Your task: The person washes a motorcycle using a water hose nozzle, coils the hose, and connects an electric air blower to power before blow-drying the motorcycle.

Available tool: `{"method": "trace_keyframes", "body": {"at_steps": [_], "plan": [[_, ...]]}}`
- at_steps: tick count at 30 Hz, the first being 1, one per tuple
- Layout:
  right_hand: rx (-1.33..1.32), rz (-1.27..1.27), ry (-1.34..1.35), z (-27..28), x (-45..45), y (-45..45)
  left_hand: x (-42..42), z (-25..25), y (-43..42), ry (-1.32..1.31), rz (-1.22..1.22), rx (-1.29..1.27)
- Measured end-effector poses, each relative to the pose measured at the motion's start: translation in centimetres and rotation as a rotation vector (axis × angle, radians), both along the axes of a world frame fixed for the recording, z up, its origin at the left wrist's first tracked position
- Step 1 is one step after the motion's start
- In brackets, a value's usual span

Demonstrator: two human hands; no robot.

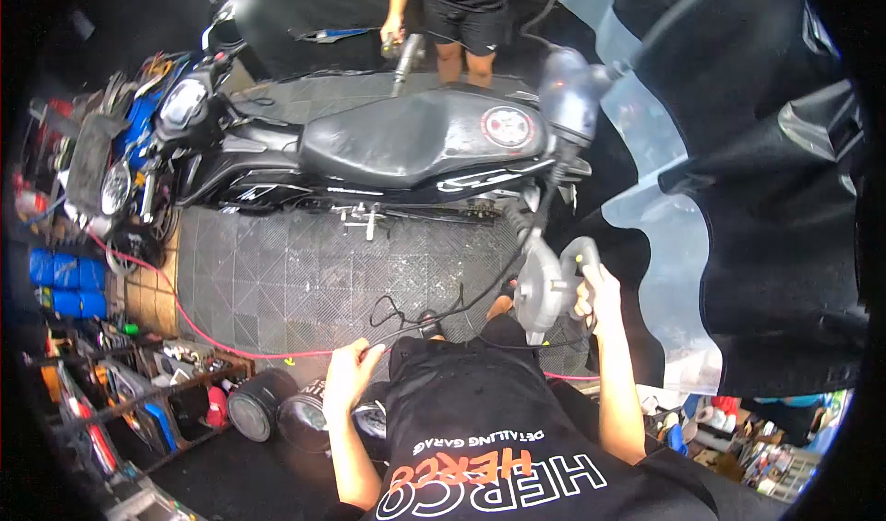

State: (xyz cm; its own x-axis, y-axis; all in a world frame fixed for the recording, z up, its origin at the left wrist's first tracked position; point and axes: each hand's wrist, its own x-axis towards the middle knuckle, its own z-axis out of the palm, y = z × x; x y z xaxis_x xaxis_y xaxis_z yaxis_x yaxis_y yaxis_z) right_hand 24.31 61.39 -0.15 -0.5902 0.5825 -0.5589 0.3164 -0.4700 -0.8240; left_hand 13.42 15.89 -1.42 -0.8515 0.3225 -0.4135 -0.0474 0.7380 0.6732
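My right hand [598, 298] is wrapped around the handle of a grey handheld blower [544, 290]. Its nozzle points forward toward the rear of a black motorcycle [406, 143], which stands side-on in front of me. My left hand [347, 373] is low on the left, thumb and fingers closed together at the end of a visible stretch of black power cord [415, 325]. That cord runs across the floor toward the blower. The motorcycle's seat [369, 138] has wet-looking patches, and a round red-and-white emblem [507, 128] sits on its rear part.
Across the motorcycle a person [469, 4] holds a gun-shaped tool [406, 55]. A blurred grey cylinder [567, 92] is by the tail. A red hose [198, 323] crosses the tiled floor [277, 281]. Buckets [254, 406] and a rack [138, 401] stand left; black curtains [766, 198] hang right.
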Motion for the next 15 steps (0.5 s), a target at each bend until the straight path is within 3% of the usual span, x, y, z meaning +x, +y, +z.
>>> {"method": "trace_keyframes", "body": {"at_steps": [4, 7, 9, 13, 15], "plan": [[-0.081, 0.212, -0.075, -5.2, -4.5, -2.8, 1.9, 1.7, -1.6, -0.109, 0.022, 0.175], [0.054, 0.314, -0.148, -13.5, -8.3, -5.6, 3.2, 3.4, -3.0, -0.162, 0.051, 0.203], [0.029, 0.425, -0.055, -18.3, -11.1, -7.5, 3.6, 5.5, -3.5, -0.117, 0.078, 0.19], [0.156, 0.57, -0.039, -23.0, -15.6, -12.0, 4.5, 7.8, -4.6, -0.115, 0.147, 0.095], [0.097, 0.48, -0.126, -23.6, -17.4, -13.4, 5.0, 8.7, -4.5, -0.112, 0.193, 0.048]]}}
